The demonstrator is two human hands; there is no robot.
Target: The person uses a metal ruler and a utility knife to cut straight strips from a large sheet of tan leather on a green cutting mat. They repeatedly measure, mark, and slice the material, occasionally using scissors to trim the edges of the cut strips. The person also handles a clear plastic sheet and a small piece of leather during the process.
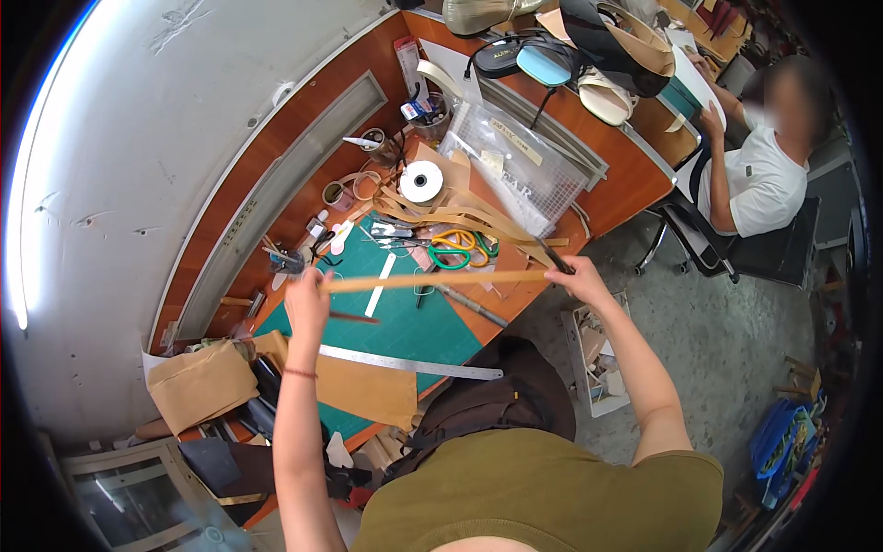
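Note:
A long tan strip [432, 280], which looks like leather, is stretched level between my two hands above the green cutting mat [432, 322]. My left hand [308, 299] is closed on its left end. A thin brown stick-like thing [354, 318] juts out beside that hand; whether I hold it cannot be told. My right hand [578, 281] pinches the other end, and a dark slim tool [555, 258] sticks up from the same fingers. Beyond the strip lie scissors with orange handles [475, 245] and green handles [449, 254]. A steel ruler [414, 362] lies nearer me.
A white spool [421, 181], loose tan strips [487, 219] and a plastic bag [515, 166] lie at the back. Shoes [607, 97] sit on the partition. Brown sheets [202, 379] are at left. A seated person [759, 175] works at right, near a white box [598, 359].

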